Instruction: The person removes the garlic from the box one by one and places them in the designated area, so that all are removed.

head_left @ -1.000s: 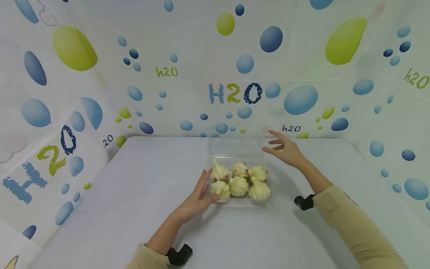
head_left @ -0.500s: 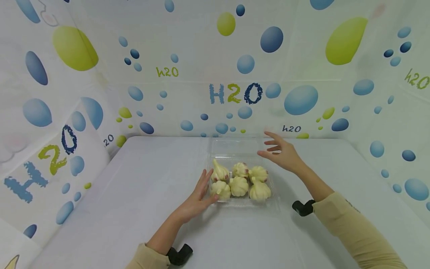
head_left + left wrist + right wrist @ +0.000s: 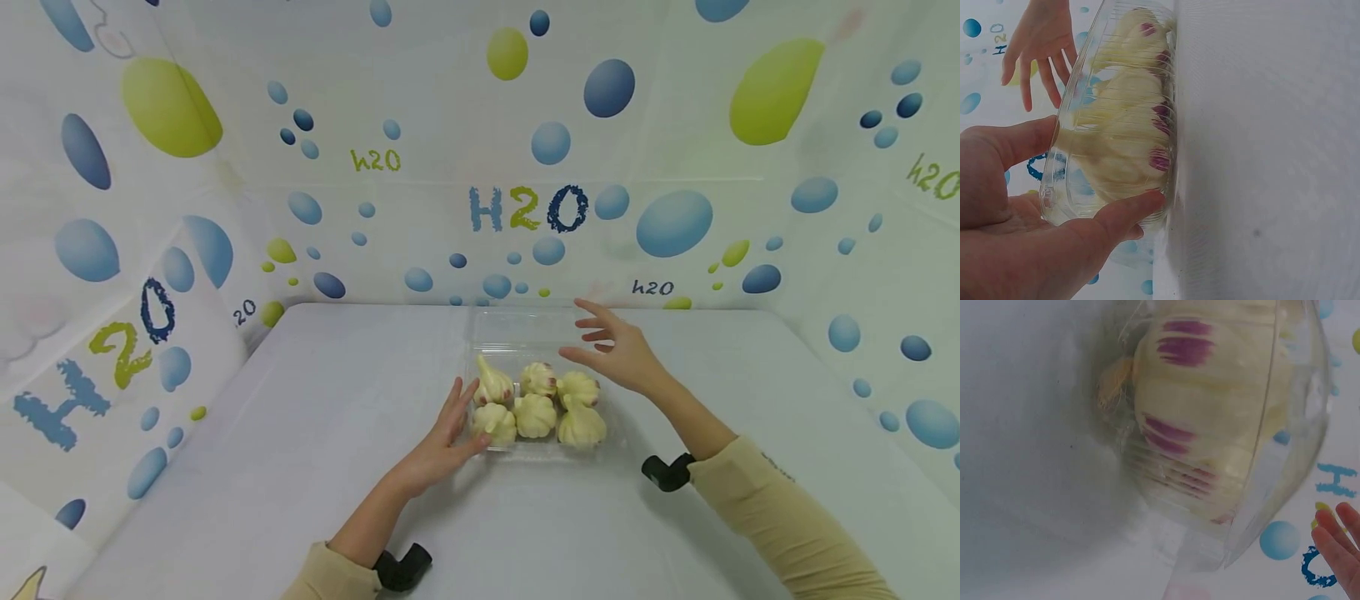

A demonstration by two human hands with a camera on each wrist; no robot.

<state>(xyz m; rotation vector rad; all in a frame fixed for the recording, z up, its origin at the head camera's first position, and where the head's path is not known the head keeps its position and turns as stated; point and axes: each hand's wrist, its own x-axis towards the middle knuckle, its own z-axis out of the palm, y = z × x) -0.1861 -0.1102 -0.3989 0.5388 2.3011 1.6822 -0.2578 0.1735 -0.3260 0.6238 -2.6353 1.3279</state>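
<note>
Your left hand point(image 3: 442, 437) braces the clear plastic container point(image 3: 551, 451) at its 8 o'clock side: the fingers lie fairly straight along the left wall, and the thumb runs round the near corner and presses low on the ribbed side, as the left wrist view shows. That hand touches the container without wrapping round it. The container sits on the white table point(image 3: 337, 400) ahead of you, with its lid point(image 3: 517, 327) folded back at 12 o'clock. Your right hand point(image 3: 626, 358) hovers at about 2 o'clock from the container, fingers spread and pointing toward 10 or 11, holding nothing; you cannot tell from the head view whether a fingertip touches the lid's right edge. Six pale garlic bulbs fill the container in two rows. In the far row, one bulb point(image 3: 493, 385) with a long stem sits at 10 o'clock, a second point(image 3: 538, 379) at 12 and a third point(image 3: 578, 388) at 2. In the near row they sit at 8 point(image 3: 495, 423), 6 point(image 3: 536, 416) and 4 o'clock point(image 3: 581, 425), the last with its neck pointing toward 11. Purple streaks mark several bulbs. Beyond the table's far edge, at 12, hangs a white backdrop point(image 3: 435, 100) printed with drops and H2O lettering.
</note>
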